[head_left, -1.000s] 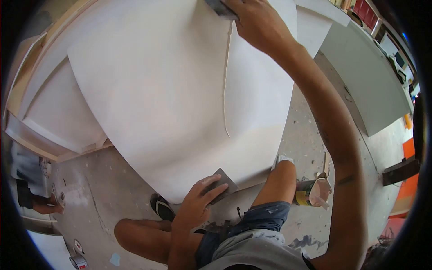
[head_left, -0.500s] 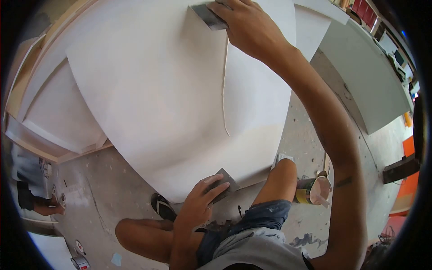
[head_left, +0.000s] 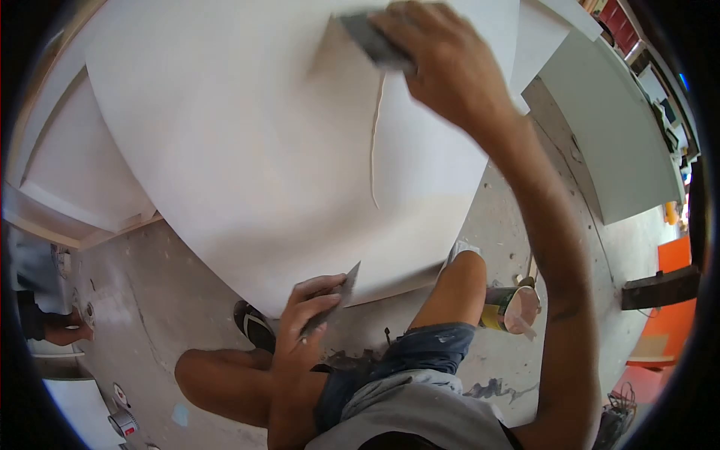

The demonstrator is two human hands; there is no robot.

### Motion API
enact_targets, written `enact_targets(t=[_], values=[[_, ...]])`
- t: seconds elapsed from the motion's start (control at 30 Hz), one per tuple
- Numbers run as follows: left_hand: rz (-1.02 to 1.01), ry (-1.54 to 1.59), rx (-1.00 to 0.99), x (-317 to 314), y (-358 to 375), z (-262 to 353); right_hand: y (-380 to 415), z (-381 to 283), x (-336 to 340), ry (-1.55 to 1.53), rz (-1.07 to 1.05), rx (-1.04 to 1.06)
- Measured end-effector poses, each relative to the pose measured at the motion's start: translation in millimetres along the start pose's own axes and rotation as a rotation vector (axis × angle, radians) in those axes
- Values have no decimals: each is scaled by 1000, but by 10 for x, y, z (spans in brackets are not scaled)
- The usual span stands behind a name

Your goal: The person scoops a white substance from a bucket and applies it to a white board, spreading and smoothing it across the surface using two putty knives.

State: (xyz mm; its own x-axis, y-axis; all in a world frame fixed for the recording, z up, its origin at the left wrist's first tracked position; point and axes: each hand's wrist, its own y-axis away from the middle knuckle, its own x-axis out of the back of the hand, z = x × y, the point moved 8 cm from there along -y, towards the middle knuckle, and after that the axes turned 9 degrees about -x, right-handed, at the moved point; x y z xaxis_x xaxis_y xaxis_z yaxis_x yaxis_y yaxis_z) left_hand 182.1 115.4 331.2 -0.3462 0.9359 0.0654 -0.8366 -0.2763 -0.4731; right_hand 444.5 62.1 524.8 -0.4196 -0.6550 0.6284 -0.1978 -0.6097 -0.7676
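Observation:
In the upper part of the view, my right hand (head_left: 461,71) is closed on a wide flat metal scraper (head_left: 373,43), slightly blurred and held over a large white panel (head_left: 247,135). A shadow falls on the panel beside its blade. Below that scraper, a thin raised line of pale filler (head_left: 374,142) runs down the panel. My left hand (head_left: 298,319) grips a second flat metal scraper (head_left: 334,300) near the panel's lower edge, its blade tilted and seen nearly edge-on.
An open can (head_left: 510,310) of pale paste lies beside my knee on the stained concrete floor (head_left: 195,300). Another white panel with wooden edging (head_left: 82,165) is on the left. A pale cabinet (head_left: 607,127) stands at right. Another person's foot (head_left: 71,330) shows at far left.
My right hand with its scraper has shifted right and slightly down. My left hand has moved up and left, turning its scraper's blade edge-on. The camera view has shifted a little.

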Motion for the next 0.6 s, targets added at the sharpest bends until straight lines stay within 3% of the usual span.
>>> enact_targets(t=[0.03,0.1,0.2,0.6], values=[[111,98,-7,74,27,-20,160,-104,-42,28,8,26],[129,108,7,123,20,-38,442,-276,-137,40,-77,26],[402,390,-25,293,46,-105,885,-481,-314,53,-210,64],[656,707,230,406,216,-432,2473,-846,-722,-4,-507,246]])
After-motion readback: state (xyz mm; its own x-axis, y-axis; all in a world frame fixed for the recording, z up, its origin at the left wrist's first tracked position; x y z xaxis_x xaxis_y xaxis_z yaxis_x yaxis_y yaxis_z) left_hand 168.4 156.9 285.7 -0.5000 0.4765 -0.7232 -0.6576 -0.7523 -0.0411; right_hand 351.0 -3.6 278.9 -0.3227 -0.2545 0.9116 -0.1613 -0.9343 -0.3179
